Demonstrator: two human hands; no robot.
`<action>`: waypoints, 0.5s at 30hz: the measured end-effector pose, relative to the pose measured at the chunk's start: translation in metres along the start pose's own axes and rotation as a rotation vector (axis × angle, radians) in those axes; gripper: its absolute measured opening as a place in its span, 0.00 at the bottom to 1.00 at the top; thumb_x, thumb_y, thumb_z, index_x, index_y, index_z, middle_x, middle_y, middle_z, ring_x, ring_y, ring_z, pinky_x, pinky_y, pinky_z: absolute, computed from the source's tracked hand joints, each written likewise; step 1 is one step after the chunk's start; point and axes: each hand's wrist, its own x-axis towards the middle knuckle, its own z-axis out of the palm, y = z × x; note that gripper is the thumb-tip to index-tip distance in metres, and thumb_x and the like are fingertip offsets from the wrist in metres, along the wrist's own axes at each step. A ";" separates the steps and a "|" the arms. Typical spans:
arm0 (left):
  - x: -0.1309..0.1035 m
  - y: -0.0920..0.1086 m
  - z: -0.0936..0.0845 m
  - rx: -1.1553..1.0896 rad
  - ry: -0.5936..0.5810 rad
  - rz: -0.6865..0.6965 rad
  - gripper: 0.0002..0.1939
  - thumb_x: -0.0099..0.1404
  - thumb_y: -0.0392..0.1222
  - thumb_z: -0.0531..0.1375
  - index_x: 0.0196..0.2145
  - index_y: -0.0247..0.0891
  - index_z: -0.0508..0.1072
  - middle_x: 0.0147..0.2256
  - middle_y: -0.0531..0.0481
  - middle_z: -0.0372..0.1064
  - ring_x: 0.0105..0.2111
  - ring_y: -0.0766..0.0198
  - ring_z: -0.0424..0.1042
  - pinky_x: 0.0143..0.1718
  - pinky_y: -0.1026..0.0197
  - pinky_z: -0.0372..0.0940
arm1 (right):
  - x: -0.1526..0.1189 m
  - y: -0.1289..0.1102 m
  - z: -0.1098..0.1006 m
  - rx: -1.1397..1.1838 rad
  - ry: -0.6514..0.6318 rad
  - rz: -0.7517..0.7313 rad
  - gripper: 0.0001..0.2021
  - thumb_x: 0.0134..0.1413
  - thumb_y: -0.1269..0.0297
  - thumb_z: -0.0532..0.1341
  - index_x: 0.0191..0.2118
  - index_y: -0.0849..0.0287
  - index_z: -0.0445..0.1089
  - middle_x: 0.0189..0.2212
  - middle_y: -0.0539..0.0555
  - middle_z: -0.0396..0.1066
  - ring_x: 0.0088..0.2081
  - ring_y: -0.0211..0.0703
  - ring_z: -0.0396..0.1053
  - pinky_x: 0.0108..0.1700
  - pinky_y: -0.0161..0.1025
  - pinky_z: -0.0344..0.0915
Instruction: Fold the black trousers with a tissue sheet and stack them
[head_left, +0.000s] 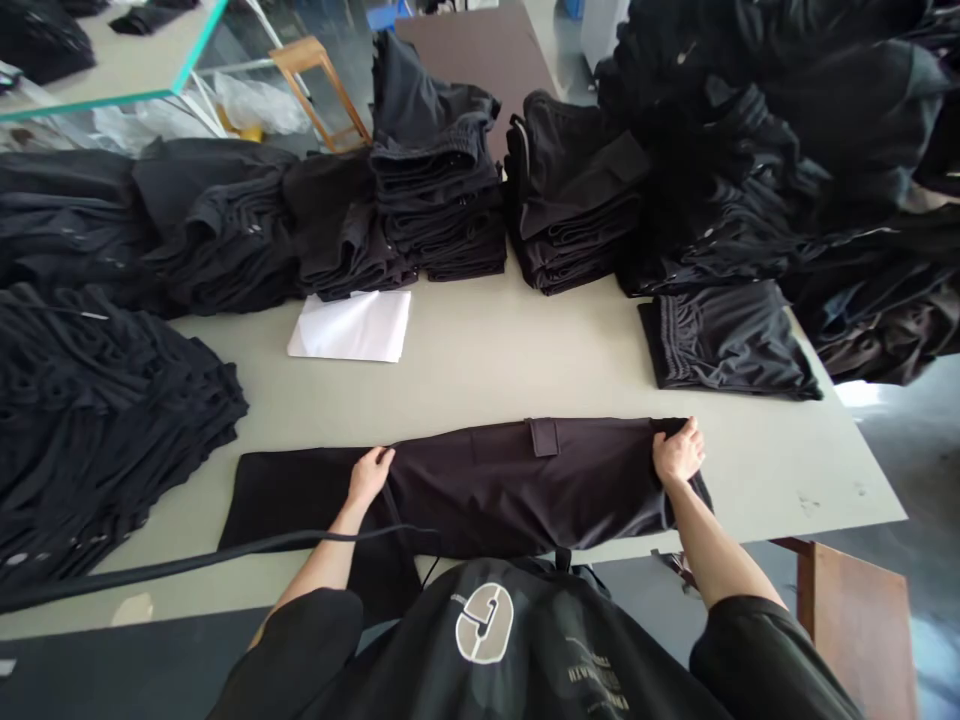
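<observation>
A long pair of black trousers (480,490) lies along the table's front edge, with a flapped pocket on its upper side. My left hand (369,478) pinches its far edge, left of the middle, where one leg part folds down towards me. At the right end, my right hand (679,452) is closed on the waist end of the trousers. Between the hands the cloth lies nearly flat, with creases towards the near side. A black cable or hose (247,547) crosses over my left forearm and the cloth.
On the table (480,350), stacks of folded black garments (442,200) line the back, with white papers (352,327) before them. A dark heap (97,420) lies left, folded shorts (739,338) right. A wooden stool (862,630) stands at the lower right.
</observation>
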 end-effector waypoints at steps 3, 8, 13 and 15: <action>-0.036 0.012 0.023 0.028 0.004 0.016 0.18 0.75 0.48 0.52 0.45 0.35 0.78 0.44 0.38 0.80 0.44 0.51 0.78 0.47 0.57 0.67 | 0.018 0.003 -0.019 0.008 -0.040 0.141 0.40 0.55 0.62 0.56 0.71 0.73 0.48 0.61 0.80 0.61 0.63 0.72 0.60 0.63 0.65 0.56; -0.078 0.036 0.043 0.150 0.142 0.102 0.18 0.72 0.41 0.55 0.55 0.31 0.72 0.48 0.33 0.75 0.50 0.48 0.73 0.48 0.54 0.66 | -0.004 -0.054 -0.044 0.136 0.114 -0.353 0.29 0.60 0.65 0.52 0.65 0.69 0.59 0.62 0.76 0.62 0.65 0.65 0.57 0.66 0.59 0.54; -0.128 0.027 0.053 0.271 0.261 0.109 0.30 0.65 0.33 0.59 0.65 0.32 0.63 0.55 0.31 0.66 0.54 0.44 0.67 0.50 0.49 0.64 | -0.113 -0.138 -0.009 0.191 -0.294 -0.995 0.17 0.63 0.67 0.52 0.51 0.58 0.73 0.50 0.60 0.76 0.54 0.50 0.70 0.61 0.44 0.62; -0.146 0.013 0.055 0.263 0.230 0.030 0.33 0.63 0.33 0.59 0.65 0.33 0.61 0.55 0.33 0.65 0.54 0.45 0.66 0.49 0.50 0.64 | -0.154 -0.163 0.012 0.124 -0.360 -1.079 0.16 0.63 0.67 0.54 0.53 0.58 0.73 0.51 0.59 0.75 0.54 0.52 0.70 0.61 0.47 0.62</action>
